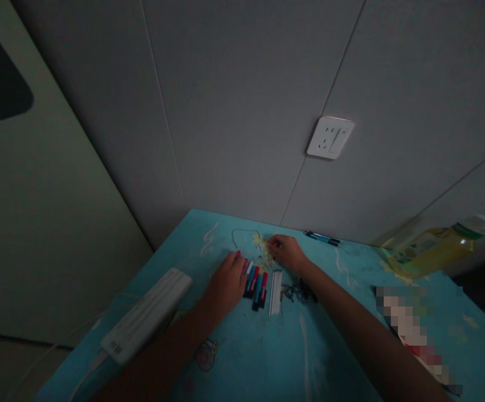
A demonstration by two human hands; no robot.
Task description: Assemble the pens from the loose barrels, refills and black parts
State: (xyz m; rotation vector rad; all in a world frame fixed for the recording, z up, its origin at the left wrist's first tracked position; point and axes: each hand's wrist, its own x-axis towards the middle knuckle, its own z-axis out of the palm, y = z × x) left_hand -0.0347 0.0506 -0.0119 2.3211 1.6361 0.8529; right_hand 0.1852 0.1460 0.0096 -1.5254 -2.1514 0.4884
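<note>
My left hand (229,279) curls over the left end of a row of red and blue pen-like tubes (257,283) with dark ends. A bit of red tube shows at its fingertips; the rest is under the fingers. At the far side of the table, my right hand (285,251) has its fingers pinched together beside a scatter of tiny yellowish pieces (264,250). Whatever lies between those fingertips is too small to make out. Thin white sticks (275,292) lie side by side right of the tubes. Small dark parts (293,292) are heaped near my right forearm.
A white power strip (148,315) with a cable lies at left. Two pens (322,239) rest by the wall, below a socket (330,137). A bottle of yellow liquid (431,248) and a blurred-out flat item (418,335) are at right on the blue table (259,357).
</note>
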